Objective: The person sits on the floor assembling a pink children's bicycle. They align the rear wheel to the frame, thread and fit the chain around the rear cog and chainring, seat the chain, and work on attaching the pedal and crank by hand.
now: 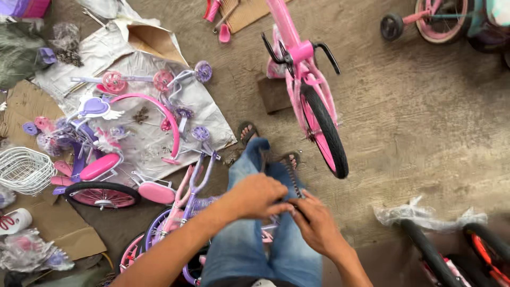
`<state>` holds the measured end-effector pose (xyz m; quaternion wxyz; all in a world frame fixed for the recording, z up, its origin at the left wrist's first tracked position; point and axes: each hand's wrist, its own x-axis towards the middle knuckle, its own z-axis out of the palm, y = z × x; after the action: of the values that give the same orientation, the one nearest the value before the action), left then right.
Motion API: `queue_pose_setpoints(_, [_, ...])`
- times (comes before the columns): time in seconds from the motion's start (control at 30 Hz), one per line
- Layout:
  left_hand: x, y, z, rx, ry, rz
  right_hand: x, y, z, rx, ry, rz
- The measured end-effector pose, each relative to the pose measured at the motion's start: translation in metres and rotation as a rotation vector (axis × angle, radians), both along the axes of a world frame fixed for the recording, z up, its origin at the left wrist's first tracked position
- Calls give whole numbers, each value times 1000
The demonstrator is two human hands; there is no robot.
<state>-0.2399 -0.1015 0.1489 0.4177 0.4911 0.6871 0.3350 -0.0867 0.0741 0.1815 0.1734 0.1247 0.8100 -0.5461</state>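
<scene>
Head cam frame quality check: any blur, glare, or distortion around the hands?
Head view: soft, even daylight, no glare, only faint shadows on the concrete floor. Left hand and right hand are slightly soft, and so is the small dark part they grip. The pink bicycle looks stretched by the wide lens.

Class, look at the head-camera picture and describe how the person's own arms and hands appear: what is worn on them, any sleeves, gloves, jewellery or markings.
Both forearms are bare as far as the picture shows; no sleeve reaches into view. The left hand and the right hand wear no gloves, and no watch, ring, bracelet or marking can be seen. Below them the person wears blue jeans.
</scene>
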Motion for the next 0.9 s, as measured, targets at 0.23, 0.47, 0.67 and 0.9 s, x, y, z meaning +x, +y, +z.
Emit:
queue_pose_setpoints(0.23, [-55, 3, -29, -31, 219, 22, 67, 51, -19, -37, -286, -300])
queue_pose_setpoints(0.47, [-81, 13, -27, 16, 254, 20, 85, 41, -48, -425, -495, -350])
queue_pose_setpoints(0.67, [-131, 44, -39, 126, 149, -199, -4, -5, -78, -452, -527, -525])
queue_pose_setpoints(0.9, [-249, 37, -103, 8, 509, -438, -41, -4, -70, -341, -378, -852])
